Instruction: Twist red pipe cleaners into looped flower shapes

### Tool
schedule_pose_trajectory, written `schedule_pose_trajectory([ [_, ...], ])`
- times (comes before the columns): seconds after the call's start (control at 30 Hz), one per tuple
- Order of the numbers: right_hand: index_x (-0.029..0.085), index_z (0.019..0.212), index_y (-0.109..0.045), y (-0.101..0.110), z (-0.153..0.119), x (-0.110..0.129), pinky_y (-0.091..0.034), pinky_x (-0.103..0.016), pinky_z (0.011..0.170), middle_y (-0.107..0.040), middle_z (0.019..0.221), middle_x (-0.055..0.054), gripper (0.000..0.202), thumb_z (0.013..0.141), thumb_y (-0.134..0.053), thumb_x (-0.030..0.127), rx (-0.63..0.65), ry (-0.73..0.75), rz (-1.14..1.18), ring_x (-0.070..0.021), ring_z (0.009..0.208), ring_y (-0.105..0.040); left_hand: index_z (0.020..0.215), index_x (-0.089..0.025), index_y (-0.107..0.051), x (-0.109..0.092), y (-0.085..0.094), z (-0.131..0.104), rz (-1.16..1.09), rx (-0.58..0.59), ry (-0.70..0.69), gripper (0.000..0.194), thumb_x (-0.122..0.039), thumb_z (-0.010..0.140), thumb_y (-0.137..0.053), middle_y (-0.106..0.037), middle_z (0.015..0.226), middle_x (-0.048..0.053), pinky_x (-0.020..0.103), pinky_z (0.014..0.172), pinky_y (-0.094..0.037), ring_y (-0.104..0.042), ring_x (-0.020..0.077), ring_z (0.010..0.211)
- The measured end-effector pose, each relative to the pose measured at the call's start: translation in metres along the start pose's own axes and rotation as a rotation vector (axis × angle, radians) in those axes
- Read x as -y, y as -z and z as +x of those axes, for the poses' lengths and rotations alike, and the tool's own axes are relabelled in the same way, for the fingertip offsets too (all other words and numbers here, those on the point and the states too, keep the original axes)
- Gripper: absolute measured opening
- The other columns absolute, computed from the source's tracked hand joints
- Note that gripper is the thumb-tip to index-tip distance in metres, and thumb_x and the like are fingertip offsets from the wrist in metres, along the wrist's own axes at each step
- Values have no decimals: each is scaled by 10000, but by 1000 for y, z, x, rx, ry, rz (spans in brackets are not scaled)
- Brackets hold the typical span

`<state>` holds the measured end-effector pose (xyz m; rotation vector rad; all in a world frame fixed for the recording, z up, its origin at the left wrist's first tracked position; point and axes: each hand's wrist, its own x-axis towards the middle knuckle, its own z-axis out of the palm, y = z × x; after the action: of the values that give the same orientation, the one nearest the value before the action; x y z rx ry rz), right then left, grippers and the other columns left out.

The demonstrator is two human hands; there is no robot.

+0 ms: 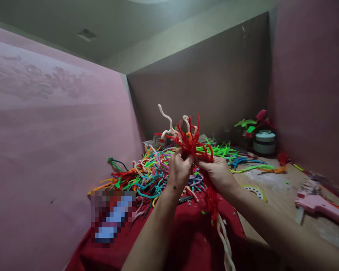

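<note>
My left hand is closed on a bundle of red fuzzy stems near the middle of the view. Close beside it, my right hand pinches the same bundle from the right. Red ends fan out above my fingers, along with several white stems and a bit of orange. Below the hands hangs a red fuzzy length, from which twisted white stems run down to the bottom edge. The fingers hide where the stems meet.
A heap of many-coloured stems lies behind my hands. A red cloth covers the near surface. On the right are a pink glue gun, a yellow-rimmed spool, a green jar and a fuzzy flower. Pink walls stand at both sides.
</note>
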<state>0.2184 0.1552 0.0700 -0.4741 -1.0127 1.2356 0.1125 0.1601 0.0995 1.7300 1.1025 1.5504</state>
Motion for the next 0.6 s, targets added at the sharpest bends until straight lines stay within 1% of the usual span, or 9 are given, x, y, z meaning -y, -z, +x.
schedule_pose_trajectory([
  [0.1, 185, 802, -692, 3, 0, -1, -425, -309, 744, -646, 763, -23, 179, 644, -677, 270, 12, 165, -197, -173, 752, -555, 752, -146, -562, -2, 3, -1, -6, 37, 14, 157, -295, 703, -568, -582, 586, -5, 199, 388, -404, -497, 91, 411],
  [0.17, 189, 787, -699, 4, -1, -1, -416, -312, 761, -635, 788, -31, 147, 668, -655, 264, -12, 262, -346, -181, 784, -542, 745, -144, -560, -2, 3, -1, 8, 33, 15, 142, -277, 694, -568, -580, 573, -3, 200, 375, -404, -509, 97, 397],
  [0.23, 191, 773, -700, 3, -3, 1, -415, -302, 758, -628, 797, -30, 129, 672, -647, 251, -19, 290, -390, -174, 778, -537, 729, -138, -561, -2, 2, -1, 17, 47, 36, 126, -252, 677, -576, -553, 517, -13, 192, 351, -378, -490, 93, 361],
  [0.3, 189, 772, -693, -1, -4, 3, -423, -287, 728, -633, 782, -19, 134, 667, -644, 256, -10, 214, -283, -158, 738, -543, 731, -132, -559, -1, 1, 0, -39, 69, 70, 124, -235, 664, -577, -526, 490, -26, 185, 335, -355, -451, 77, 337],
  [0.37, 182, 750, -681, -5, -3, 6, -430, -264, 666, -635, 704, 0, 137, 643, -651, 261, -29, 65, -104, -139, 662, -549, 747, -127, -560, 0, 0, 1, -137, 70, 71, 135, -225, 655, -577, -537, 534, -26, 172, 337, -348, -426, 56, 352],
  [0.47, 162, 599, -636, -10, -3, 11, -407, -236, 539, -581, 516, 24, 75, 591, -650, 236, -147, -149, 63, -113, 506, -510, 733, -122, -570, 3, 2, 1, -252, 68, 32, 134, -232, 656, -580, -533, 560, -29, 162, 359, -354, -415, 42, 383],
  [0.53, 158, 526, -595, -14, -4, 15, -375, -229, 474, -541, 446, 32, 90, 577, -641, 215, -184, -216, 85, -99, 435, -467, 738, -126, -580, 4, 5, 1, -312, 79, 20, 140, -247, 667, -580, -532, 558, -29, 171, 380, -371, -430, 50, 401],
  [0.6, 157, 547, -596, -18, -8, 18, -357, -226, 449, -542, 450, 33, 94, 592, -640, 227, -142, -215, 102, -94, 420, -452, 752, -131, -588, 3, 8, 0, -343, 70, 14, 151, -260, 674, -583, -539, 562, -25, 182, 391, -378, -439, 58, 412],
])
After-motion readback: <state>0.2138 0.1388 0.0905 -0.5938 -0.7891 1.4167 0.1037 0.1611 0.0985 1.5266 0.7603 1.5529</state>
